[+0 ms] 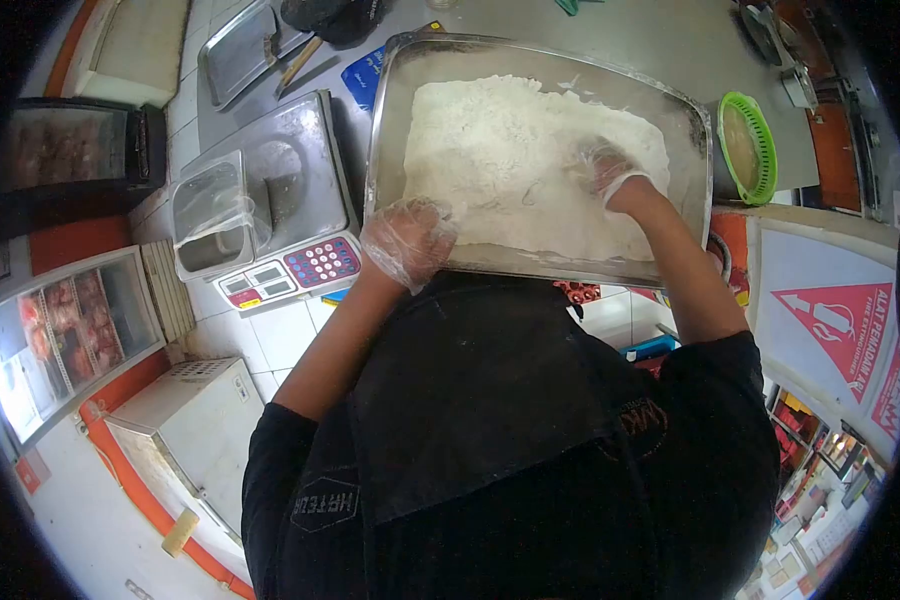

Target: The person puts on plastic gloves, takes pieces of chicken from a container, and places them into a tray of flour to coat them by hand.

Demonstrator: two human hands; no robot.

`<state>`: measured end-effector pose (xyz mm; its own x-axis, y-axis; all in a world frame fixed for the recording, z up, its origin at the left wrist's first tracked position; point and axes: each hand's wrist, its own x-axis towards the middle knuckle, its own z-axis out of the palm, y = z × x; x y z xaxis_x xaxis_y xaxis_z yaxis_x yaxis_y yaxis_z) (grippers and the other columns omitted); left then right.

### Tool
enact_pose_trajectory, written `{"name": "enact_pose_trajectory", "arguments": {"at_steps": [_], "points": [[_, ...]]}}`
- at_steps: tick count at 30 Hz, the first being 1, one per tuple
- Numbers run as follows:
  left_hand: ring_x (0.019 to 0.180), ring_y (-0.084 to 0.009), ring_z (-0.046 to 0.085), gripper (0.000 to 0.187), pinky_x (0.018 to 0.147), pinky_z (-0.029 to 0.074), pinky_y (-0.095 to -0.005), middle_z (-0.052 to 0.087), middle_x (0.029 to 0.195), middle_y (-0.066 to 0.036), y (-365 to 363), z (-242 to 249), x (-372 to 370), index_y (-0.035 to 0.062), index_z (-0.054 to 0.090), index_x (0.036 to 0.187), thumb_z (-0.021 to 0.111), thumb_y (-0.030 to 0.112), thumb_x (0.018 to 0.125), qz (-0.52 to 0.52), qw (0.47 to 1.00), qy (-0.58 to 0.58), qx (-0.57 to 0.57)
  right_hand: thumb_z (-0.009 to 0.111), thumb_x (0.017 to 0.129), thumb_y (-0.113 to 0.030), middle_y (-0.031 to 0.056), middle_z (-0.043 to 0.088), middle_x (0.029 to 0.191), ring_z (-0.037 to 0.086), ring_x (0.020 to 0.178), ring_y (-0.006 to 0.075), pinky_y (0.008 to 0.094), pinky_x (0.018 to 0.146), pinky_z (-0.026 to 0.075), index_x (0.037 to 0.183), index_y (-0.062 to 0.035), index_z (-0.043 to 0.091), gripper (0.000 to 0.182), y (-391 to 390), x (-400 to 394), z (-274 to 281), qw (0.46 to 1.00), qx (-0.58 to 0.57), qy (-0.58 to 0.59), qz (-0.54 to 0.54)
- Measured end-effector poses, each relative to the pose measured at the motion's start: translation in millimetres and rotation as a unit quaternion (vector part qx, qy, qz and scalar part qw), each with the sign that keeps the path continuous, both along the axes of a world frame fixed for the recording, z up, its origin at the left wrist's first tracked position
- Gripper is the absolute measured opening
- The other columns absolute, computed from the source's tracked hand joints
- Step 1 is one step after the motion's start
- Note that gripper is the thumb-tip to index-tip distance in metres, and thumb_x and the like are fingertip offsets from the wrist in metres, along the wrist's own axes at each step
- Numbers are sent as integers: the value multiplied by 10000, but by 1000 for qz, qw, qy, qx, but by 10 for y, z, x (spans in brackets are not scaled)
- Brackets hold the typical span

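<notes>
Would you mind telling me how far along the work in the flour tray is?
Done: the tray is on the counter, filled with white flour, and both hands wear clear gloves. In hand: the right hand is dug into the flour, while the left hand rests at the tray's near rim. Left: the flour lies in an uneven heap; whether anything is buried in it cannot be seen.

Tray walls [375,150] hem the flour [500,150]; scale [290,200] crowds its left.
</notes>
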<state>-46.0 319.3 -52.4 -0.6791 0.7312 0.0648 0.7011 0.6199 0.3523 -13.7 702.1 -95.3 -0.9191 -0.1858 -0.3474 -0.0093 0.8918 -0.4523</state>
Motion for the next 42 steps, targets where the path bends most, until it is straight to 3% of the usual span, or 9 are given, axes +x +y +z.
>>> {"name": "enact_pose_trajectory", "arguments": {"at_steps": [2,6,8,12,17,20,24,36,42], "points": [[861,-331,663,267,722,538,-470,678,912,-130,15,33,2,91,681,960,631,314,822,20,999,-6,33,486,939,-480,166,522,1388,461,1303,318,476,1072,358,1351,-88,521,569,-108,-61,93,966,259,11,-3],[842,-334,661,256,703,539,-470,677,908,-124,16,35,9,95,679,942,632,313,819,26,1000,2,15,397,999,-379,88,462,1464,428,1342,309,485,1141,291,1313,-180,569,409,-500,-58,243,958,267,25,99],[825,-338,656,250,698,538,-466,674,910,-121,-2,-53,-1,98,676,929,632,317,817,3,1000,19,14,429,985,-408,89,476,1451,427,1341,309,474,1161,255,1299,-209,581,402,-588,35,-285,935,276,188,121],[812,-337,652,248,698,537,-468,671,920,-118,-5,141,-6,97,674,928,626,317,825,-5,1000,9,7,524,929,-471,115,494,1427,436,1323,312,437,1173,241,1274,-206,607,443,-632,-12,-352,941,252,188,127],[806,-322,651,175,690,537,-467,669,930,-95,-1,-56,16,144,668,919,614,282,825,6,998,39,40,549,886,-341,152,595,1301,574,1189,293,385,1032,425,1260,-63,577,467,-521,-385,606,963,255,-27,76],[809,-320,652,150,700,538,-464,671,948,-87,16,149,12,168,666,906,608,280,826,-10,999,46,27,586,866,-355,155,651,1174,619,1100,292,376,918,490,1183,-72,619,426,-224,-569,396,989,142,-39,-23],[813,-321,653,144,716,539,-465,672,972,-84,26,226,-2,175,668,902,601,283,834,-18,1000,19,-6,561,889,-322,140,685,1088,652,1030,287,368,869,509,1152,-100,649,355,-85,-691,-213,970,208,128,1],[816,-352,664,257,741,535,-468,684,919,-136,29,148,-6,103,684,931,612,333,842,33,999,-33,3,525,902,-187,96,714,1078,679,1012,261,372,825,540,1014,-132,723,234,-710,-803,374,950,311,-9,6],[817,-346,664,248,737,531,-471,680,900,-133,23,104,-28,107,687,917,597,327,849,21,999,-28,42,578,896,-331,108,705,1102,668,1008,287,380,867,517,1084,-98,707,326,-407,-950,82,948,317,-38,-1]]}}
